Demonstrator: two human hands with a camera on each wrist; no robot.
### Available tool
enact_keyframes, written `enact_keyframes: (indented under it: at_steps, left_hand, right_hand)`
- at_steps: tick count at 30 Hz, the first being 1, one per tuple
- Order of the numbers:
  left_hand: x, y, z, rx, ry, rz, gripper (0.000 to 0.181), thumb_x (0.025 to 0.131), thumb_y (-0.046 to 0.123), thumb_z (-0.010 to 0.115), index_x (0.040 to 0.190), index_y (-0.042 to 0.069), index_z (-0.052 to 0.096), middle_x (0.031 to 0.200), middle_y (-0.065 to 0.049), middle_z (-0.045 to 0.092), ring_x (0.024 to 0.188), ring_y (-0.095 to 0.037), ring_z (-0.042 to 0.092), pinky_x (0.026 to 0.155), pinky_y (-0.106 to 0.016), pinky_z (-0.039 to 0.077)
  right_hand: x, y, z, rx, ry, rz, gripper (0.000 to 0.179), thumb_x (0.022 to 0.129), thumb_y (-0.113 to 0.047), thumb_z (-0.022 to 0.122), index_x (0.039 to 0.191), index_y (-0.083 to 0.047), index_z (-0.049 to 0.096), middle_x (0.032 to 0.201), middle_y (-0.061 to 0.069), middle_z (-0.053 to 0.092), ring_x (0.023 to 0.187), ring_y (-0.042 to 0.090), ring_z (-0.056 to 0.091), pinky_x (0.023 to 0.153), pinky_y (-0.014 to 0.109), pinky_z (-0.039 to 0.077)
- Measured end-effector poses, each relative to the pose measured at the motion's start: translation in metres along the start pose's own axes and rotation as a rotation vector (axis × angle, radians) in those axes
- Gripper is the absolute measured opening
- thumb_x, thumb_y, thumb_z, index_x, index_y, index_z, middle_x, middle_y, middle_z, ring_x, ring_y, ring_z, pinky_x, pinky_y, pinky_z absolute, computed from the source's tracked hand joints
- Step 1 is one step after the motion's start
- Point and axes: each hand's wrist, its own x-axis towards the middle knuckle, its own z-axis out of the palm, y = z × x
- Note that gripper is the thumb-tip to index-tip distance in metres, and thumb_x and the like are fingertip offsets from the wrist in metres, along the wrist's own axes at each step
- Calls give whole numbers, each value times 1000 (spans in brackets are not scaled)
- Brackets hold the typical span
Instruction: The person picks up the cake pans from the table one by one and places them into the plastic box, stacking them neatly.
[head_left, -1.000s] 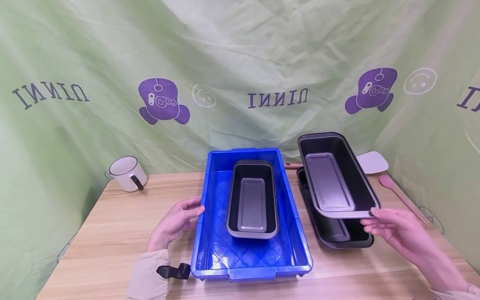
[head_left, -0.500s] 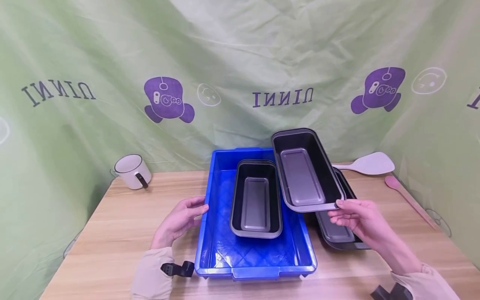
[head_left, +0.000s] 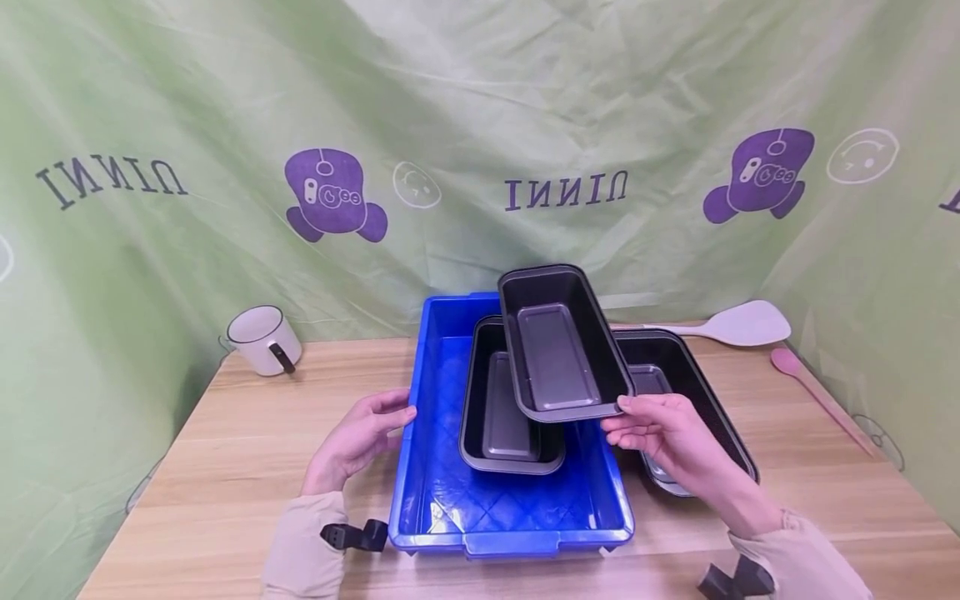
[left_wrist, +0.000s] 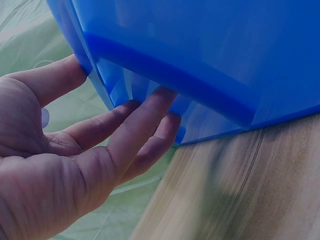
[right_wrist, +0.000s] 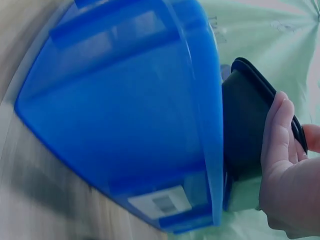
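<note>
My right hand (head_left: 671, 429) pinches the near rim of a dark loaf pan (head_left: 558, 354), thumb on top and fingers below. This pan hangs tilted over the blue bin (head_left: 510, 546); in the right wrist view, the held pan (right_wrist: 245, 120) shows beyond the bin's rim. Another loaf pan (head_left: 498, 400) lies in the bin, its right side partly hidden by the raised one. A third loaf pan (head_left: 701, 392) sits on the table to the right, partly behind my right hand. My left hand (head_left: 360, 437) grips the bin's left rim, its fingers (left_wrist: 145, 120) under the edge.
A white mug (head_left: 262, 342) with a dark handle stands at the table's back left. A white spatula (head_left: 750, 323) lies along the back right, and a pink spoon (head_left: 821, 400) near the right edge. A green printed curtain (head_left: 480, 125) rises behind the wooden table (head_left: 225, 467).
My right hand has carried the loaf pan leftward, from above the pan on the table to over the bin. The left hand stays at the bin's rim.
</note>
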Motion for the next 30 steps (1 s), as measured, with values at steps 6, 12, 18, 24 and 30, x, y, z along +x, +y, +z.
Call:
enact_keyframes:
  at_steps: [6,12,18,24,30]
  left_hand:
    - [-2,0,0,14,34,-9,60,94,6,53,143,-15,25,140,-29,41,112,-21,57,96,-42,48]
    - [-2,1,2,5,27,-9,61,94,6,54,143,-15,25,137,-27,44,110,-19,57,96,-42,48]
    - [-1,1,1,5,10,1,61,94,6,54,143,-16,24,137,-26,44,109,-18,58,95,-42,49]
    - [-1,1,1,13,19,-3,61,94,6,54,143,-15,25,139,-28,41,111,-20,57,95,-43,49]
    - [0,0,1,11,11,-6,61,95,7,54,143,-15,24,139,-28,41,110,-19,57,95,-42,49]
  right_hand:
    - [12,12,14,-35,61,79,30,97,3,43,92,-4,72,82,13,73,73,17,71,66,21,57]
    - [18,21,25,-93,121,102,27,96,2,45,89,-6,71,78,10,73,68,15,70,62,20,56]
    - [20,23,34,-167,200,164,17,95,-3,51,91,-6,68,77,9,73,67,15,70,62,21,57]
    - [24,20,39,-311,203,225,16,95,-9,57,91,2,68,77,11,72,68,17,70,64,24,58]
    - [28,14,38,-679,156,262,34,93,-17,64,88,17,65,77,20,70,62,18,68,62,32,59]
